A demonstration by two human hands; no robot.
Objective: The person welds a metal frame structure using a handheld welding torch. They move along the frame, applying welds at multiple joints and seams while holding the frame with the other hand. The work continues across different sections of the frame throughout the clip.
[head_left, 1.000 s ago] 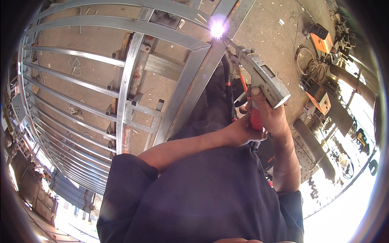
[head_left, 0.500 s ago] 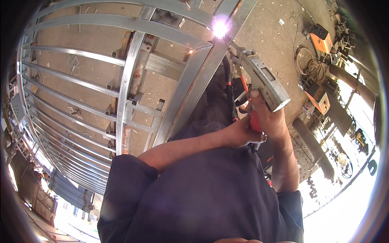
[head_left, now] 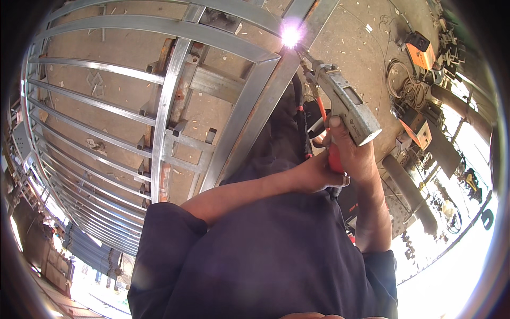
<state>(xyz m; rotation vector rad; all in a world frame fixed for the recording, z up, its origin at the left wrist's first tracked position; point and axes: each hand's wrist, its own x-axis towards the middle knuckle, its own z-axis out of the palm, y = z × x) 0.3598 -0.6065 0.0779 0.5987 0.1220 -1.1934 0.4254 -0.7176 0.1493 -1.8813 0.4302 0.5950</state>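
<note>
Both hands [head_left: 340, 159] clasp the welding torch [head_left: 345, 106] handle, its tip sparking above the grip.

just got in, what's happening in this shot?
A person is welding a grey steel tube frame that lies on the concrete floor. The right hand grips the red handle of a welding electrode holder, and the left hand steadies it from beside the right wrist. A bright arc burns at the tip, on a joint where a cross tube meets a long diagonal rail. Orange welding machines and coiled cable sit to the right.
</note>
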